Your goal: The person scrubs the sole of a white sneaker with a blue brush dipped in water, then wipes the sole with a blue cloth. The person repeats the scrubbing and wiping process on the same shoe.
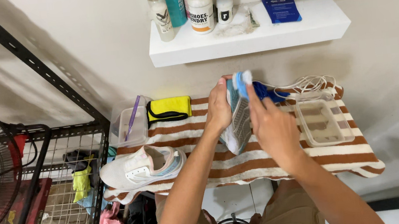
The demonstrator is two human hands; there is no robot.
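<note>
While left hand [219,107] fingers clasp upturned shoe [238,122], right hand [270,122] fingers grip blue brush [242,84] against sole.

Bare forearms, no sleeves, khaki shorts [289,216]

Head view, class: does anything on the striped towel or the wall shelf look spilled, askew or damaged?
Nothing stands out. The left hand holds a shoe upright while the right hand works a blue brush on it; the other shoe lies flat.
</note>
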